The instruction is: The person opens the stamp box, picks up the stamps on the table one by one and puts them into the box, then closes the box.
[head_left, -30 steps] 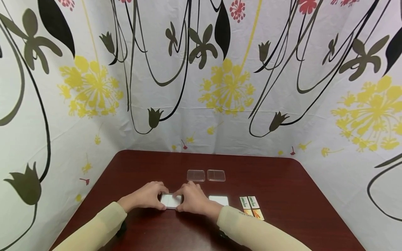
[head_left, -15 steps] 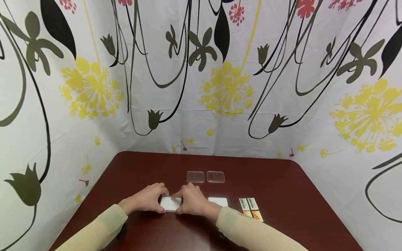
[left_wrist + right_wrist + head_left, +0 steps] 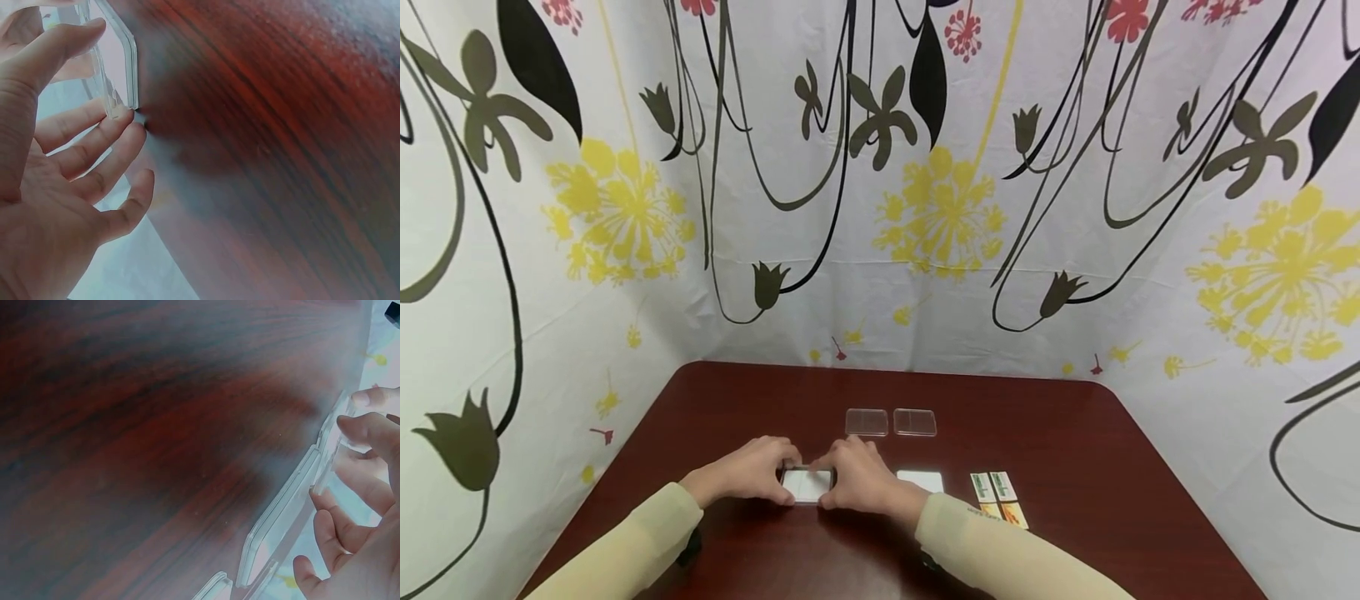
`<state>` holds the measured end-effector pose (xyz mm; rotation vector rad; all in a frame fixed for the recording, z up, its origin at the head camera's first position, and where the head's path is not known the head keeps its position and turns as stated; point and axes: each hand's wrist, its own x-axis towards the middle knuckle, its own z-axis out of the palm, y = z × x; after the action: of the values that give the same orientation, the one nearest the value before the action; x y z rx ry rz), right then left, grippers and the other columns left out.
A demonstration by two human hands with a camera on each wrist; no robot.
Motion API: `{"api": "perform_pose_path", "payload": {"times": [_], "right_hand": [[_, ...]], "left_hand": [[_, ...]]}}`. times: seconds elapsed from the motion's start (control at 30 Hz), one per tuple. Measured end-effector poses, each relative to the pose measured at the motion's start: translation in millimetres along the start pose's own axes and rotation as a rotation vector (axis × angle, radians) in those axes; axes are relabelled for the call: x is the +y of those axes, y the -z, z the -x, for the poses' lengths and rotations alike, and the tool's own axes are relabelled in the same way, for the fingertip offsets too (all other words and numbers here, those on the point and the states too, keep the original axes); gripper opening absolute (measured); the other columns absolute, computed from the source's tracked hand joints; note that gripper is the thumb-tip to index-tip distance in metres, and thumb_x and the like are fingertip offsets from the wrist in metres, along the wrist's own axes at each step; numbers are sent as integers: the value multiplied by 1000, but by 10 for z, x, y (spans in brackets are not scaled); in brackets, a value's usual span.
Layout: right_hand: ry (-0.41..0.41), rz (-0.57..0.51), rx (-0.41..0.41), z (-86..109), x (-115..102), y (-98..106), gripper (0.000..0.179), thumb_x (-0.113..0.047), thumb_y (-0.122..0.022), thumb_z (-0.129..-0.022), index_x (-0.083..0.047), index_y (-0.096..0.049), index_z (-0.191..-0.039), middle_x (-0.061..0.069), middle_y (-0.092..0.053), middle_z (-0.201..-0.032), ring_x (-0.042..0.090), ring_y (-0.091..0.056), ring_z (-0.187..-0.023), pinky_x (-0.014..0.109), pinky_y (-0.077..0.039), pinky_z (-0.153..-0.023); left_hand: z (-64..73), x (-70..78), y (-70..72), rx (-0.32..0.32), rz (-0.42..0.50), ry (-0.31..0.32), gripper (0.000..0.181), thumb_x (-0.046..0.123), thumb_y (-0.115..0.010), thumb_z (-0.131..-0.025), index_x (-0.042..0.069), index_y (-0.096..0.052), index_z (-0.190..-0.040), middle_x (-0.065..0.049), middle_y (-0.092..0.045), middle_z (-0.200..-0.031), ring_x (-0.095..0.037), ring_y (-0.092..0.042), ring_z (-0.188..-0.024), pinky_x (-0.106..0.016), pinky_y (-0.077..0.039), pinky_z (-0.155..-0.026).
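Observation:
A flat rectangular case (image 3: 807,487) with a white inside lies on the table between both hands. The left hand (image 3: 752,472) grips its clear plastic lid (image 3: 102,72) from the left, thumb at the near edge and fingers at the far edge. From the right, the right hand (image 3: 859,475) pinches the same lid, an index finger bent over the far edge. In the left wrist view a thin gap shows between the lid and the white-filled base (image 3: 122,59). A second white case (image 3: 921,480) lies just beyond the right wrist, partly covered by it.
Two clear plastic lids (image 3: 867,422) lie side by side farther back on the dark red table (image 3: 760,392). To the right are several small printed cards (image 3: 992,487), green-and-white and orange, partly behind the right sleeve. A patterned curtain (image 3: 880,333) stands behind the table.
Both hands keep their hold on the lid and barely move. The lid's far edge looks darker now than half a second ago. The view has tipped slightly since the first frame.

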<state>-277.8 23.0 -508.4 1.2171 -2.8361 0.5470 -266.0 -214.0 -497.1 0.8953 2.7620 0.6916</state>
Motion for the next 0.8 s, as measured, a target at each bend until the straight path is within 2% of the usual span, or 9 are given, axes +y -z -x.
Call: {"api": "perform_pose_path", "payload": {"times": [0.07,0.17,0.3,0.43,0.67,0.8], "right_hand": [[0,2,8,5,2,1,46,-35,-89,-70,-30,-78,-115,-15,-67,-101,8,-47,-87,32,-36,-72],[2,25,34,5,18,-6,46,-36,-88,-71,-31,-78,-115,-15,-67,-102,8,-47,-88,32,-36,-72],[13,45,76,5,50,0,42,-36,-84,-75,-33,-77,-115,-15,-66,-107,8,-48,-91,32,-37,-75],[35,16,96,0,94,37,37,-34,-82,-79,-32,-77,-115,-16,-66,-112,8,-48,-96,32,-38,-78],[80,48,137,-32,181,145,36,-38,-83,-81,-29,-77,-116,-15,-68,-115,10,-49,-103,37,-41,-81],[68,22,158,-86,225,223,38,-35,-85,-81,-26,-77,-117,-16,-69,-116,12,-50,-105,42,-41,-87]], "left_hand": [[8,2,10,-8,14,1,39,32,-86,-78,13,-71,-109,4,-61,-98,-13,-55,-80,-29,-47,-68],[24,2,17,15,17,-3,39,32,-84,-80,14,-72,-112,4,-61,-101,-16,-56,-83,-31,-47,-70],[35,-14,19,92,-34,8,37,36,-83,-81,17,-74,-111,7,-61,-100,-16,-56,-87,-33,-48,-73],[37,-33,29,154,-65,25,39,41,-82,-81,19,-74,-111,10,-61,-101,-14,-56,-90,-35,-49,-76],[42,-50,58,254,-81,25,53,44,-81,-83,16,-71,-127,6,-64,-122,-15,-56,-110,-43,-49,-90],[36,-68,92,315,-79,0,54,40,-83,-84,16,-70,-130,7,-67,-125,-12,-55,-108,-41,-49,-90]]}}
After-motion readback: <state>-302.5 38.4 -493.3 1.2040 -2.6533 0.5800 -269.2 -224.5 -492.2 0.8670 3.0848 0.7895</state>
